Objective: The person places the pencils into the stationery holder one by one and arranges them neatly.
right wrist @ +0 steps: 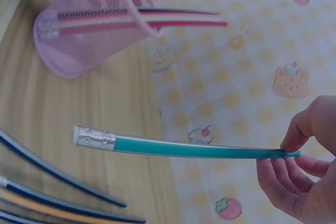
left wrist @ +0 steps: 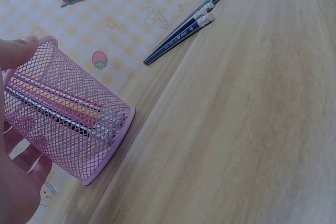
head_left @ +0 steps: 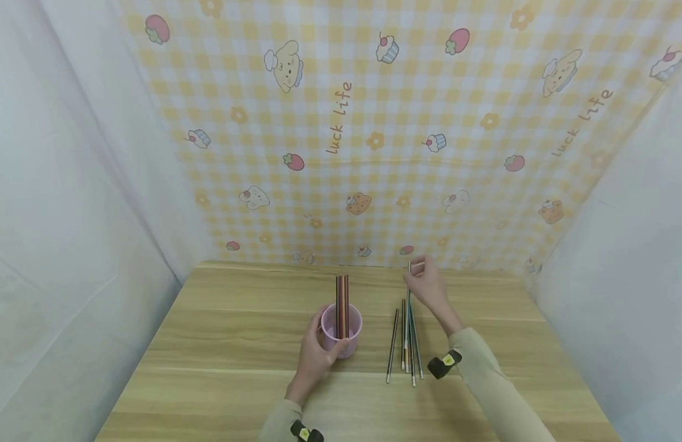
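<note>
Midway through loading pencils, the right hand [head_left: 427, 287] pinches a teal pencil [right wrist: 184, 147] by its tip, right of the pink mesh cup [head_left: 341, 332] gripped by the left hand [head_left: 314, 356]; next it likely needs carrying over the cup's mouth

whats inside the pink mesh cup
The pink wire-mesh cup, held by the left hand, holds a few pencils, erasers down. The exact count is unclear.
</note>
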`<state>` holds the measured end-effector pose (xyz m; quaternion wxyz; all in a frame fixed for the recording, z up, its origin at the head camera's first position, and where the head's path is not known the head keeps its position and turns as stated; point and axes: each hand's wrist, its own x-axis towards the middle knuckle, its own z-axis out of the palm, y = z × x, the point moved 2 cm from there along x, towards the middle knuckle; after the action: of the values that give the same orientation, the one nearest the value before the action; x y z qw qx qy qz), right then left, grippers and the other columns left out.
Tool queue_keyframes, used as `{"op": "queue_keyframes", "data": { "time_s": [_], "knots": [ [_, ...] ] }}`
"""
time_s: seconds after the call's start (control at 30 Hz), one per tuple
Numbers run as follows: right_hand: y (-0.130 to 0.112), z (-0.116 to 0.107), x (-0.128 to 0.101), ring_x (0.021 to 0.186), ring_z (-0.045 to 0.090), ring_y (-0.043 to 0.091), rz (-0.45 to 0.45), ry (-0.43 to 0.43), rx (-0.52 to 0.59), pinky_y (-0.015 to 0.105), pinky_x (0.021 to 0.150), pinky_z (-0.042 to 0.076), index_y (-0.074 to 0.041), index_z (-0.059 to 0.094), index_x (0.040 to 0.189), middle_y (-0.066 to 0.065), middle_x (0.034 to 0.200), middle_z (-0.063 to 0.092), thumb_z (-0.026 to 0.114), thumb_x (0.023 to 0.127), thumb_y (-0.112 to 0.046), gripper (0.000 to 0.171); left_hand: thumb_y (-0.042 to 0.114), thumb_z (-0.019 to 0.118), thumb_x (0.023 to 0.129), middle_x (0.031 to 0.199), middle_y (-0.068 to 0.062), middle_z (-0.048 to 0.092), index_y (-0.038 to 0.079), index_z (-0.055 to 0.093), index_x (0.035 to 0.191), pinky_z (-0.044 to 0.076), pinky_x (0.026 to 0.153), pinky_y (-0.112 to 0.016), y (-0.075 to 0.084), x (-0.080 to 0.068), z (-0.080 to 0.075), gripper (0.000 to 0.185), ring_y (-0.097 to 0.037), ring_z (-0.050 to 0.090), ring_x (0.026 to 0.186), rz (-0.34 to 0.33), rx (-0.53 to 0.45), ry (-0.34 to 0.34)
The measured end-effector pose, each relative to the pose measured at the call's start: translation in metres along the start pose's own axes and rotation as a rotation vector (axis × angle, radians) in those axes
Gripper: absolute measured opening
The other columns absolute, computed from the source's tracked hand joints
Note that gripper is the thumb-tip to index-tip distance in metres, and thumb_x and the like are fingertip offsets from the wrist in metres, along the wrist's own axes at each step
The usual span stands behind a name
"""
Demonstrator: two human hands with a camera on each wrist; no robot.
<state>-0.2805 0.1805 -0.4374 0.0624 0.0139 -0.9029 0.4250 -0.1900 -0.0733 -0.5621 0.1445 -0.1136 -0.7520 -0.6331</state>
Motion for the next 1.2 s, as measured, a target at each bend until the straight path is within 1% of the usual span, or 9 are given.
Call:
{"op": "queue_keyframes", "data": {
  "time_s": [0.2, 0.3, 0.5, 0.67, 0.87, 1.03, 1.13, 1.17, 1.2],
  "knots": [
    [-0.028, -0.004, -0.002, 0.082, 0.062, 0.024, -0.056, 0.084, 0.054, 0.028, 0.058, 0.053, -0.007, 0.049, 0.115, 0.009, 0.095, 0.060, 0.059, 0.080, -0.018, 0.038, 0.013, 0.079, 0.070, 0.133, -0.024, 0.044, -0.005, 0.031, 0.138, 0.034, 0.104, -0.056, 0.021, 0.000, -0.003, 0.085, -0.043, 0.044, 0.121, 0.024, -0.048, -0.009],
    [-0.040, -0.004, -0.003, 0.083, 0.061, 0.023, -0.085, 0.123, 0.085, 0.029, 0.060, 0.054, -0.008, 0.049, 0.115, 0.008, 0.096, 0.059, 0.058, 0.079, -0.016, 0.037, 0.009, 0.078, 0.070, 0.132, -0.028, 0.043, -0.008, 0.030, 0.137, 0.034, 0.103, -0.058, 0.030, 0.000, -0.005, 0.084, -0.045, 0.044, 0.120, 0.033, -0.039, -0.020],
    [-0.061, -0.004, -0.003, 0.084, 0.059, 0.022, -0.140, 0.193, 0.177, 0.031, 0.067, 0.055, -0.011, 0.048, 0.113, 0.007, 0.096, 0.056, 0.060, 0.077, -0.012, 0.038, 0.008, 0.077, 0.071, 0.131, -0.029, 0.043, -0.008, 0.031, 0.136, 0.035, 0.102, -0.057, 0.037, -0.001, -0.007, 0.082, -0.045, 0.044, 0.118, 0.045, -0.017, -0.024],
    [-0.078, 0.002, -0.002, 0.081, 0.057, 0.021, -0.248, 0.228, 0.261, 0.029, 0.067, 0.056, -0.008, 0.048, 0.113, 0.008, 0.095, 0.054, 0.059, 0.077, -0.006, 0.038, 0.009, 0.077, 0.072, 0.131, -0.029, 0.043, -0.009, 0.030, 0.136, 0.035, 0.102, -0.058, 0.038, -0.002, -0.008, 0.081, -0.045, 0.044, 0.118, 0.053, -0.013, -0.025],
    [-0.093, 0.014, -0.003, 0.080, 0.058, 0.022, -0.345, 0.251, 0.344, 0.025, 0.063, 0.057, -0.005, 0.046, 0.113, 0.012, 0.095, 0.055, 0.058, 0.078, -0.001, 0.037, 0.011, 0.077, 0.072, 0.132, -0.028, 0.043, -0.007, 0.031, 0.136, 0.035, 0.101, -0.059, 0.032, -0.001, -0.007, 0.082, -0.046, 0.044, 0.118, 0.071, -0.029, -0.022],
    [-0.102, 0.027, -0.007, 0.079, 0.059, 0.028, -0.410, 0.252, 0.388, 0.025, 0.059, 0.058, 0.002, 0.045, 0.113, 0.021, 0.094, 0.055, 0.057, 0.080, 0.005, 0.035, 0.019, 0.078, 0.071, 0.134, -0.019, 0.046, -0.002, 0.032, 0.138, 0.038, 0.102, -0.054, 0.012, 0.000, -0.002, 0.084, -0.038, 0.047, 0.119, 0.069, 0.001, 0.001],
    [-0.112, 0.032, -0.017, 0.077, 0.059, 0.031, -0.449, 0.228, 0.399, 0.024, 0.057, 0.057, 0.007, 0.043, 0.112, 0.026, 0.093, 0.054, 0.056, 0.080, 0.009, 0.034, 0.025, 0.078, 0.071, 0.135, -0.012, 0.046, 0.002, 0.031, 0.139, 0.039, 0.103, -0.049, 0.002, 0.000, 0.000, 0.086, -0.032, 0.048, 0.120, 0.060, 0.019, 0.004],
    [-0.116, 0.034, -0.021, 0.076, 0.059, 0.032, -0.466, 0.226, 0.401, 0.023, 0.056, 0.057, 0.009, 0.043, 0.111, 0.027, 0.093, 0.053, 0.055, 0.080, 0.010, 0.034, 0.026, 0.078, 0.071, 0.135, -0.011, 0.045, 0.002, 0.031, 0.139, 0.039, 0.103, -0.049, 0.001, 0.000, 0.000, 0.086, -0.032, 0.048, 0.120, 0.063, 0.019, 0.005],
    [-0.119, 0.035, -0.024, 0.076, 0.059, 0.033, -0.477, 0.224, 0.397, 0.023, 0.055, 0.057, 0.010, 0.043, 0.110, 0.027, 0.092, 0.053, 0.055, 0.080, 0.010, 0.033, 0.024, 0.078, 0.071, 0.135, -0.014, 0.045, 0.000, 0.031, 0.139, 0.038, 0.103, -0.051, 0.005, 0.000, -0.001, 0.086, -0.035, 0.047, 0.120, 0.063, 0.009, 0.001]
  ]
}}
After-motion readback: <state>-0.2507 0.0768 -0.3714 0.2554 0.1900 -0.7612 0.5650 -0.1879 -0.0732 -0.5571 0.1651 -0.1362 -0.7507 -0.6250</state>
